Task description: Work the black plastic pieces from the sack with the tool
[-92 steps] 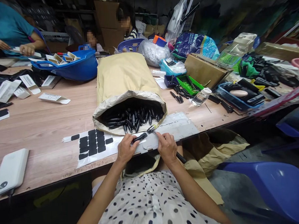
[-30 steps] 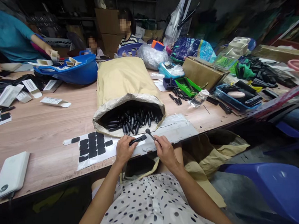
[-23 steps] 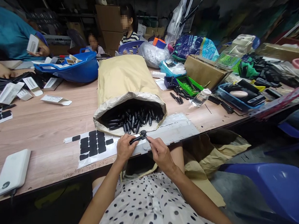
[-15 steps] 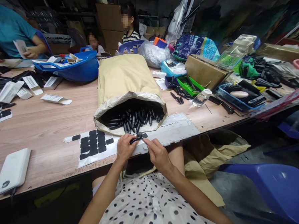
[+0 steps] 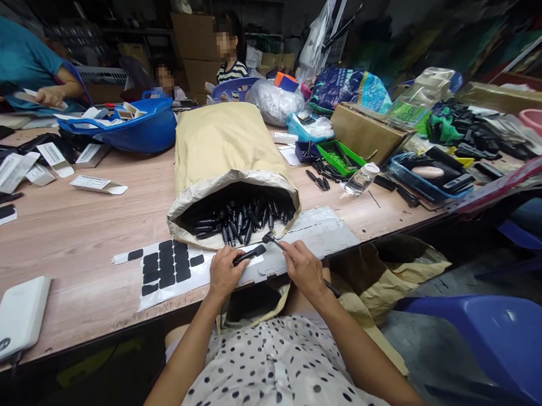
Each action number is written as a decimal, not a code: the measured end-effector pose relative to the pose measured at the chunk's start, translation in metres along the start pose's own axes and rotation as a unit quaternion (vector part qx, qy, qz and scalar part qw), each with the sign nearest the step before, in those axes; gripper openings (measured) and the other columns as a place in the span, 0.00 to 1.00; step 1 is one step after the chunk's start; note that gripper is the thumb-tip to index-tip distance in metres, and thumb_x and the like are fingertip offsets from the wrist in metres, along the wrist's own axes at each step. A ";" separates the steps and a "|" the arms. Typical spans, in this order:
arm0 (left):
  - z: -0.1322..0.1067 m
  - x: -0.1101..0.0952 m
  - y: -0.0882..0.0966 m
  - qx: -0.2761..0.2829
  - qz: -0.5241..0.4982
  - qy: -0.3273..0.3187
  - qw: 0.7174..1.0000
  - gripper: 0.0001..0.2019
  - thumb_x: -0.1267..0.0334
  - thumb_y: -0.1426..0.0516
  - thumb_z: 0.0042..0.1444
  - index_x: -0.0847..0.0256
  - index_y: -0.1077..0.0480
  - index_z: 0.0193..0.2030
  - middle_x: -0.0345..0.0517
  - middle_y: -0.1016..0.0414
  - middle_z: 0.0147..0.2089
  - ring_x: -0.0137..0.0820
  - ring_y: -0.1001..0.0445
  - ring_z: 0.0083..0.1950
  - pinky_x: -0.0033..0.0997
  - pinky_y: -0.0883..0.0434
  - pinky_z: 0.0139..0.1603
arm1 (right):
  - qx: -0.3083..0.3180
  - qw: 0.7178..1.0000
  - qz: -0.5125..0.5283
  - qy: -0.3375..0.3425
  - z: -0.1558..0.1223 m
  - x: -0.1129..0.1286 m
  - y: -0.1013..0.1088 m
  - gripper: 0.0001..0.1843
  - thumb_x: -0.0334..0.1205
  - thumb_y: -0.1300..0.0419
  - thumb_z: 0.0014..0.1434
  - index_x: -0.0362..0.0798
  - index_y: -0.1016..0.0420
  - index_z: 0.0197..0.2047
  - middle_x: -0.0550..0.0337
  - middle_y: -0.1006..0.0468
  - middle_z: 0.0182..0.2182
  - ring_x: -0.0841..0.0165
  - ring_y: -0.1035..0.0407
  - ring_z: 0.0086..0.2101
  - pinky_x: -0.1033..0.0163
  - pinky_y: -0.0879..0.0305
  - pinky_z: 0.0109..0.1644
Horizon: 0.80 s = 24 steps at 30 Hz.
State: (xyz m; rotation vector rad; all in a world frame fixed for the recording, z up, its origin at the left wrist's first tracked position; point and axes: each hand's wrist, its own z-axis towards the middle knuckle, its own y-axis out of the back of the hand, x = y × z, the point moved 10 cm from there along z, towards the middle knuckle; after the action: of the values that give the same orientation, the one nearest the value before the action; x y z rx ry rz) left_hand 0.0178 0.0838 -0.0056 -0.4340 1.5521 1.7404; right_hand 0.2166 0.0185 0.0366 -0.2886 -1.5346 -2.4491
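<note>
My left hand [image 5: 226, 271] is closed around a slim black plastic part [image 5: 248, 255], whose wide flat end points right. It rests at the table's front edge, over a grey board [image 5: 320, 229]. In my right hand [image 5: 304, 268] is a small hammer [image 5: 270, 237] with a dark head and a thin metal shaft; its black handle end shows below the wrist. The hammer head is just above and right of the part, apart from it. Behind both hands lies a tan paper sack [image 5: 224, 136], its mouth facing me, with many black pen-shaped parts [image 5: 247, 219] inside.
A sheet of black stickers [image 5: 166, 266] lies left of my hands, and a white power bank [image 5: 18, 319] farther left. Beyond are a blue basin [image 5: 131, 131], white boxes [image 5: 98, 184], a green tray [image 5: 339, 157] and a clear bottle [image 5: 363, 180]. Co-workers sit across the table [image 5: 95, 236].
My right hand has drawn the hammer up and right, off the black part. My left hand still grips the part, now more plainly seen. The view has shifted slightly.
</note>
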 end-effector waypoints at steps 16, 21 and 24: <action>-0.089 -0.035 -0.036 0.156 -0.045 -0.122 0.979 0.10 0.61 0.45 0.63 0.55 0.23 0.46 0.43 0.18 0.35 0.32 0.21 0.31 0.28 0.28 0.34 | -0.025 0.993 -0.113 0.019 0.007 -0.016 -0.020 0.18 0.33 0.45 0.64 0.54 0.22 0.54 0.54 0.28 0.35 0.61 0.40 0.38 0.59 0.48 0.40; -0.101 0.042 -0.069 0.248 0.085 0.156 0.952 0.10 0.60 0.45 0.62 0.59 0.22 0.36 0.46 0.23 0.25 0.39 0.21 0.30 0.32 0.31 0.30 | -0.032 0.993 -0.113 0.003 0.005 -0.017 -0.022 0.19 0.33 0.45 0.64 0.53 0.22 0.54 0.53 0.29 0.36 0.60 0.40 0.39 0.58 0.47 0.41; -0.101 0.043 -0.074 0.293 0.087 0.183 0.934 0.09 0.59 0.41 0.58 0.60 0.22 0.34 0.48 0.21 0.29 0.41 0.20 0.35 0.32 0.31 0.33 | -0.028 0.994 -0.104 -0.004 0.005 -0.019 -0.023 0.19 0.33 0.45 0.64 0.54 0.23 0.55 0.53 0.29 0.36 0.60 0.40 0.39 0.58 0.46 0.42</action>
State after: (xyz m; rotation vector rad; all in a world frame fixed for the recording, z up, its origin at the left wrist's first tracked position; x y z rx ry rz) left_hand 0.0197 -0.0005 -0.1074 -0.3304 2.3382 1.2630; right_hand 0.2280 0.0347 0.0137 -0.1568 -1.5741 -2.6547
